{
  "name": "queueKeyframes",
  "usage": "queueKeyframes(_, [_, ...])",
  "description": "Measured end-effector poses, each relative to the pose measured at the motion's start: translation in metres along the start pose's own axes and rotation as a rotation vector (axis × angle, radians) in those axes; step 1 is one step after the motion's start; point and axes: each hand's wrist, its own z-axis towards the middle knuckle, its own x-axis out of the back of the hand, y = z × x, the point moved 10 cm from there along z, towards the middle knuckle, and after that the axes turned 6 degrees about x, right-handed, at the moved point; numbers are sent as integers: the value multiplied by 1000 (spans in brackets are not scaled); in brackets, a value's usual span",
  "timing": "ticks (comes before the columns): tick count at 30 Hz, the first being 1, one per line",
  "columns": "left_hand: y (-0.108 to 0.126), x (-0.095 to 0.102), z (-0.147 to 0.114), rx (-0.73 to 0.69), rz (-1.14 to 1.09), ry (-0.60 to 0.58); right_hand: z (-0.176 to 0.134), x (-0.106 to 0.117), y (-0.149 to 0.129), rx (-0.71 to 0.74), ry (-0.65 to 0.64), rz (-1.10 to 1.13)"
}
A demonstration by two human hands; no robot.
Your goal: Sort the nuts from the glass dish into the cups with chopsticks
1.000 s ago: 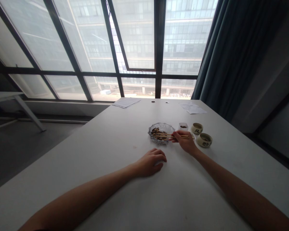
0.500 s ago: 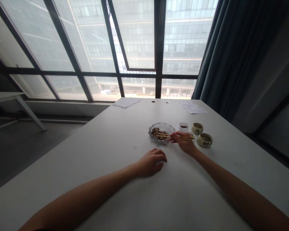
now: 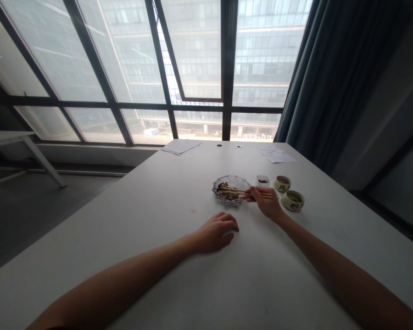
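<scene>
Holding chopsticks (image 3: 237, 191) in right hand (image 3: 265, 202) with tips at brown pieces (image 3: 227, 196) inside glass bowl (image 3: 241, 181), align and squeeze evenly. Rest left hand (image 3: 216, 232), empty and loosely curled, on table (image 3: 141, 201).

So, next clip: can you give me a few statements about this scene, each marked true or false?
1. The right hand holds chopsticks. True.
2. The left hand holds a sheet of paper. False: the left hand rests on the table, with nothing visible in it.
3. The chopsticks reach over the glass bowl. True.
4. The curtain hangs at the picture's left. False: the curtain is at the right.
5. Two cups marked with dark characters stand right of the bowl. True.
6. Every window pane is shut. False: one pane is tilted open.
</scene>
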Motion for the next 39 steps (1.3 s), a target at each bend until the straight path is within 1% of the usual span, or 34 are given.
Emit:
queueKeyframes(11, [-1,-1,0,2,2,4,-4,-8,4,4,-27,-30])
queueKeyframes(25, [1,0,1,1,-3,4,-1,0,6,-18,15,-22])
queueKeyframes(32, [1,1,0,-3,-3,4,-1,4,8,-22,63,8])
queueKeyframes(39, [1,0,0,-10,2,0,0,5,14,-34,80,60])
